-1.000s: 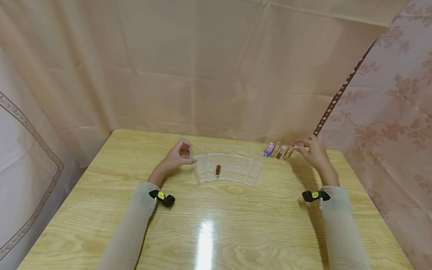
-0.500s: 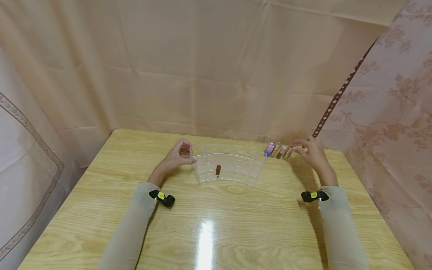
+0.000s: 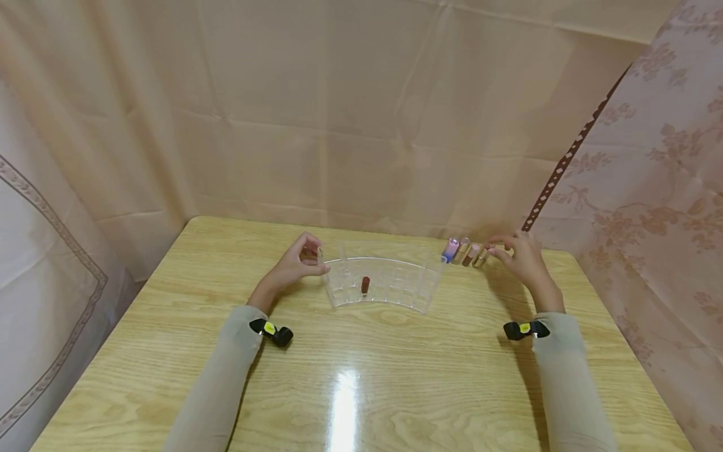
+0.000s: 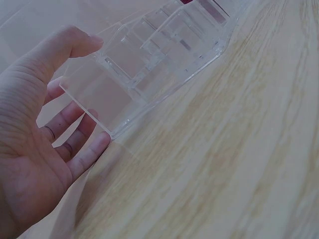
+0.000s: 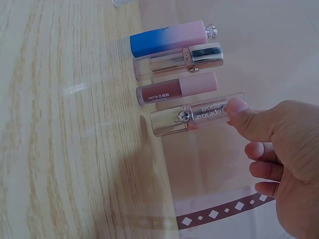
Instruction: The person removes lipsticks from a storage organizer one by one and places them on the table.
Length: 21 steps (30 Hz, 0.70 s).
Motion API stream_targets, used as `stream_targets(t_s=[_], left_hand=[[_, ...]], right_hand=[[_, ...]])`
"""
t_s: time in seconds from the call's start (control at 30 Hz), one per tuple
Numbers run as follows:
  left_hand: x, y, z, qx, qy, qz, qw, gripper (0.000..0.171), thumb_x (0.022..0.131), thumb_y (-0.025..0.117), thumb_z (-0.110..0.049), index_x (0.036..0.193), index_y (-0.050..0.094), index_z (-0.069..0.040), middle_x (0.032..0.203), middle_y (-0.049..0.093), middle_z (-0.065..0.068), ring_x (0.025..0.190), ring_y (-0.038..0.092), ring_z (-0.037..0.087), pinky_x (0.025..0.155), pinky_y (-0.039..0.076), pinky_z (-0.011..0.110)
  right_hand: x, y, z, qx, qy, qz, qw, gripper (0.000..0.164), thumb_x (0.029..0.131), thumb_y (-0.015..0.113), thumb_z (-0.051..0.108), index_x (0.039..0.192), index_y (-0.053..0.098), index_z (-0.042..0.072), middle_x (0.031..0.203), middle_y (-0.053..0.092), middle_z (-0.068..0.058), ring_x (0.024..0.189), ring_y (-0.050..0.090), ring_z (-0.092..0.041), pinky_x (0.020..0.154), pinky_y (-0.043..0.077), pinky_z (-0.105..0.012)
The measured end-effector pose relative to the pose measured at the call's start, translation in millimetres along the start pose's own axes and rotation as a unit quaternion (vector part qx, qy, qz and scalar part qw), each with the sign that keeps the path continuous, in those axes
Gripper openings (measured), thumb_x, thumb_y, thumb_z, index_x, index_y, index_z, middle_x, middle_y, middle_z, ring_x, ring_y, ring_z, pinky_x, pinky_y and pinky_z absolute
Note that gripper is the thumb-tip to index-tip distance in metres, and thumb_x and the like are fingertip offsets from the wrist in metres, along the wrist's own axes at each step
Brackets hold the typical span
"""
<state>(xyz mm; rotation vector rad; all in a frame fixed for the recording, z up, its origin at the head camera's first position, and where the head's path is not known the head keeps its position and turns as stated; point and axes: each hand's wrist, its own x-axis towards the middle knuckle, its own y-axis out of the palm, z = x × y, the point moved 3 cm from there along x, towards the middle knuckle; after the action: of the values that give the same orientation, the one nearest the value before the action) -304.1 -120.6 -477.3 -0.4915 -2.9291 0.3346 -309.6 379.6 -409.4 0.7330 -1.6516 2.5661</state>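
In the head view my left hand (image 3: 290, 267) grips the left end of a clear plastic organizer (image 3: 373, 258), divided into small compartments. The left wrist view has the thumb over the organizer's end wall (image 4: 94, 99) and the other fingers along its outer side. One dark red tube (image 3: 365, 285) stands in a compartment left of the middle. At the back right, my right hand (image 3: 525, 260) pinches the upper end of a clear lip gloss tube (image 5: 214, 110) lettered "avocado". The thumb lies on it; the index finger is mostly hidden behind.
Beside the held tube, three more lip products form a row: a tube with a pink cap (image 5: 198, 83), a clear tube with a shiny metallic cap (image 5: 205, 56) and a blue-pink one (image 5: 167, 39). A beige curtain (image 3: 361, 157) hangs behind the wooden table (image 3: 423, 376).
My right hand has shifted slightly left, bringing the clear lip gloss tube nearer the row of other tubes. The left hand and the organizer have stayed in place.
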Motion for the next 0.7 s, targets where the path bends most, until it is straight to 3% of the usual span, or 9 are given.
stream_targets(t_s=[0.2, 0.5, 0.7], left_hand=[[0.5, 0.8, 0.1, -0.003, -0.011, 0.000, 0.9999, 0.061, 0.085, 0.081, -0.003, 0.132, 0.043, 0.006, 0.120, 0.052, 0.017, 0.107, 0.054, 0.029, 0.092, 0.049, 0.027], [1.4, 1.5, 0.6, -0.011, -0.019, 0.006, 0.9997, 0.064, 0.086, 0.079, -0.002, 0.136, 0.040, 0.006, 0.128, 0.049, 0.025, 0.112, 0.052, 0.036, 0.102, 0.045, 0.046], [0.5, 1.2, -0.2, -0.011, -0.016, 0.004, 0.9998, 0.063, 0.086, 0.079, -0.002, 0.135, 0.040, 0.006, 0.124, 0.050, 0.021, 0.110, 0.052, 0.035, 0.097, 0.046, 0.036]], right_hand=[[-1.2, 1.1, -0.7, 0.003, 0.011, 0.007, 1.000, 0.021, 0.092, 0.075, 0.011, 0.111, 0.073, 0.002, 0.085, 0.052, -0.016, 0.087, 0.035, -0.029, 0.074, 0.021, -0.038], [-1.5, 1.8, -1.4, 0.006, 0.016, 0.010, 1.000, 0.022, 0.092, 0.075, 0.011, 0.111, 0.072, 0.001, 0.085, 0.050, -0.016, 0.087, 0.034, -0.030, 0.074, 0.020, -0.039], [-1.2, 2.5, -0.3, 0.002, 0.005, -0.001, 1.000, 0.021, 0.090, 0.076, 0.008, 0.108, 0.072, 0.000, 0.084, 0.051, -0.018, 0.087, 0.037, -0.032, 0.075, 0.022, -0.039]])
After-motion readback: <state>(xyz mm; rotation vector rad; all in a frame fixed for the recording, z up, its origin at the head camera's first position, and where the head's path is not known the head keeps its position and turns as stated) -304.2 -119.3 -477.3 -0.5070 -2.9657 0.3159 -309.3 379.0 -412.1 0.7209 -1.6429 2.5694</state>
